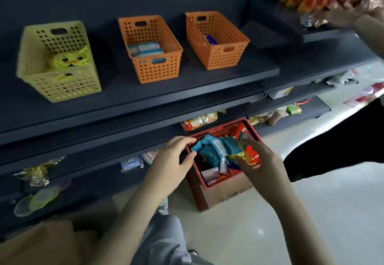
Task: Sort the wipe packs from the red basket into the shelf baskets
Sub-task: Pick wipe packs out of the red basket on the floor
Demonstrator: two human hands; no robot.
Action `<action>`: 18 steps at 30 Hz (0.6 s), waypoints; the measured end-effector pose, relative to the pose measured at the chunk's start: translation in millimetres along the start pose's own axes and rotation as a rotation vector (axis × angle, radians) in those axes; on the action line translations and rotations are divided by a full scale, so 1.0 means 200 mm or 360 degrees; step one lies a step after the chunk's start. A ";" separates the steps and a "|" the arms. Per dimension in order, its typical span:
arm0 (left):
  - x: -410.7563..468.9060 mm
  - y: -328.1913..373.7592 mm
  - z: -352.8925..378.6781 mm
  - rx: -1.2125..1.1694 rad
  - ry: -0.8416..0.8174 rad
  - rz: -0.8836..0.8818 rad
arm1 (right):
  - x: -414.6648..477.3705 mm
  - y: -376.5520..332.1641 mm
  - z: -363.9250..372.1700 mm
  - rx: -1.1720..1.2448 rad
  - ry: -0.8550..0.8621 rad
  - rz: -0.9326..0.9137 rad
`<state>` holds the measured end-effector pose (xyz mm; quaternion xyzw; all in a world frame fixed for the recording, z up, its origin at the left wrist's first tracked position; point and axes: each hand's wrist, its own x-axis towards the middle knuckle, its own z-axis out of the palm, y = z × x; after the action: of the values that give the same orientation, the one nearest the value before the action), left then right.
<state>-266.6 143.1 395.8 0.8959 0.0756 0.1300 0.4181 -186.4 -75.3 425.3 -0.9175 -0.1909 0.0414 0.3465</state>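
Teal plastic-wrapped wipe packs (216,149) are hanging bunched just over the red plastic basket (218,130), the left hand (174,158) pinching one end with curled fingers (185,141), the right hand (262,168) gripping the other.

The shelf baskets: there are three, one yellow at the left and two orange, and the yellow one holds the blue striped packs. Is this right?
Not quite. The head view shows that the yellow basket holds yellow duck packs; the blue striped packs lie in the middle orange basket. Three baskets, yellow at the left and two orange: that part is right.
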 end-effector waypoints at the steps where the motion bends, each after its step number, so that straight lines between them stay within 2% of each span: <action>1: -0.03 0.00 0.08 0.0030 -0.0056 -0.0029 | -0.04 0.08 0.01 -0.0006 -0.0020 0.0027; 5: -0.03 -0.06 0.40 0.0083 -0.0272 -0.0220 | -0.02 0.36 0.09 -0.0044 -0.0133 0.0185; 9: 0.14 -0.22 0.71 0.0109 -0.0413 -0.0452 | 0.22 0.66 0.19 -0.0125 -0.0302 0.0338; 15: 0.53 -0.56 1.24 -0.0015 -0.0495 -0.0845 | 0.73 1.23 0.45 -0.0164 -0.0610 0.0682; 18: 0.70 -0.77 1.55 -0.0125 -0.0489 -0.1075 | 0.94 1.55 0.62 -0.0203 -0.0706 0.0730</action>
<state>-44.9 48.9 109.7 0.8128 0.2982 -0.1482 0.4780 61.2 -138.8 140.1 -0.9250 -0.0522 0.3054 0.2200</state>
